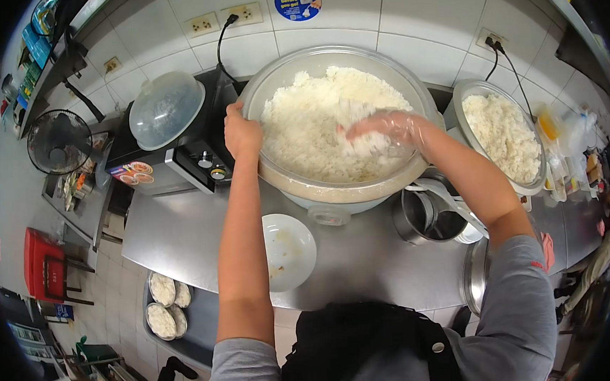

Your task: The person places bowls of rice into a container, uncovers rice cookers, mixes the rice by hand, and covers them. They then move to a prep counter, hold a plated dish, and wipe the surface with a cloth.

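A large round tub of cooked rice stands on the steel counter in front of me. My left hand is closed on the tub's left rim. Inside the tub, my right hand wears a clear plastic glove and is smeared by motion. Its fingers curl round a clump of rice, though blur hides part of them. A white bowl with a few food bits lies below the tub. Right of it is a metal pot with handled utensils in or over it.
A black microwave with a clear domed cover sits at left. At right stands a second tub of rice. Lower left, a grey tray holds several rice-filled containers. A person's legs show at far right.
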Demonstrator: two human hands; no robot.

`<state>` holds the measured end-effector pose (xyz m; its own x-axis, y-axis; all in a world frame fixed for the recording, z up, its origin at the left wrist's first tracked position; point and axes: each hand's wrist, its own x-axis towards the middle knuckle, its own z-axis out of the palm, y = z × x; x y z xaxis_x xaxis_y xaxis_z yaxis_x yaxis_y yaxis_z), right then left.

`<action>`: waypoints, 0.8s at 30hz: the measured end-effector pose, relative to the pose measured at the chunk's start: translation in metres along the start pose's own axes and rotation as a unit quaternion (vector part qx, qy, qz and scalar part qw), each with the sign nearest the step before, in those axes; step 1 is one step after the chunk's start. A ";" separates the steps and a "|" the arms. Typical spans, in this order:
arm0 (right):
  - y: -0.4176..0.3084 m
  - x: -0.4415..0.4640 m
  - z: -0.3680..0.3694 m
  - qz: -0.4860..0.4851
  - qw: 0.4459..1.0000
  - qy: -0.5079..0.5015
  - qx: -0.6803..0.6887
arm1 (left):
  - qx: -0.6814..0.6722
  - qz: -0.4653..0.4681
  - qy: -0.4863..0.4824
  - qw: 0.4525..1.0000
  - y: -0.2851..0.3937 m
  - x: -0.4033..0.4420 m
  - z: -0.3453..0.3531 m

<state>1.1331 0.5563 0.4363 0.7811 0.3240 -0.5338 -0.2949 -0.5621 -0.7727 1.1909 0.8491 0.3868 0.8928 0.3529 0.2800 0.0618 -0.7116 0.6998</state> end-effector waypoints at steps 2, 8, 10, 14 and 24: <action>-0.002 0.001 -0.003 -0.065 0.997 0.032 0.042 | -0.002 0.001 -0.002 1.000 0.001 0.000 -0.001; -0.013 0.009 0.001 -0.132 0.959 0.082 0.238 | 0.007 0.014 0.009 1.000 -0.008 0.005 0.004; -0.020 -0.003 -0.006 -0.092 0.949 0.096 0.287 | -0.008 0.023 0.015 1.000 -0.011 0.005 0.006; -0.002 -0.041 -0.051 -0.254 0.924 0.157 0.240 | -0.031 0.044 0.013 0.998 -0.009 0.002 0.004; 0.142 -0.158 -0.166 0.017 0.905 0.424 0.035 | 0.006 0.053 0.001 0.999 -0.008 0.005 0.005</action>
<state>1.0593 0.2986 0.4682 0.9039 -0.4093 -0.1243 -0.3370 -0.5024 -0.7963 1.1974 0.8538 0.3795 0.8939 0.2768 0.3526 -0.0268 -0.7523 0.6583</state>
